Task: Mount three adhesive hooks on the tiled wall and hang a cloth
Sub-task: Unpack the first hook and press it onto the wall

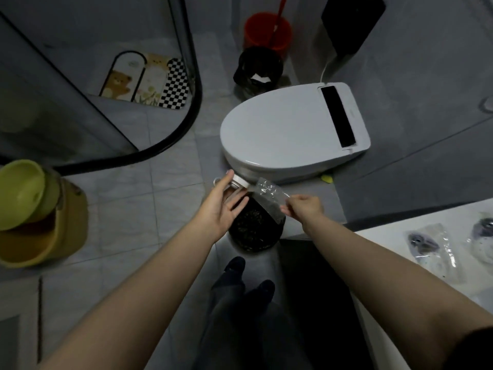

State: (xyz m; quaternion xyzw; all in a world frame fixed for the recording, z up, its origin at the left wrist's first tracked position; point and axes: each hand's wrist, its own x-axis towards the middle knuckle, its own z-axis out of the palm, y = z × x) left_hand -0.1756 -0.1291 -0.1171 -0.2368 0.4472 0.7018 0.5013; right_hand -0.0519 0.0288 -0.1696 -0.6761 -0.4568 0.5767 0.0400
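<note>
Looking down over a dim bathroom floor [128, 209], the head view shows both bare arms stretched forward above a small black bin [254, 228] that stands on the tiles just in front of the closed white toilet [288, 132]. The left hand [222, 206] grasps a round white adhesive hook [238, 182] between thumb and fingers, the thumb reaching along its upper edge. The right hand [304, 208] pinches the near end of a clear plastic wrapper [269, 194] between thumb and fingertips; the wrapper stretches from that pinch up to the hook, where its far end meets the white disc. Both hook and wrapper are held in the air over the bin's far rim, close to the front of the toilet bowl.

At the right edge of the view a white tabletop [394, 249] carries more clear packets [429, 247] with dark parts inside them; what they contain is too blurred to tell. Stacked basins [29, 209], green ones nested in a yellow one, sit at the left edge of the floor beside the curved black track of a glass shower enclosure [186, 124]. Inside the enclosure lies a mat [145, 81] printed with bears and a checker pattern. Behind the toilet stand a red bucket [266, 30] with a red handle in it and a bin lined with a black bag [257, 69]. The person's dark shoes [248, 279] show on the floor between the forearms.
</note>
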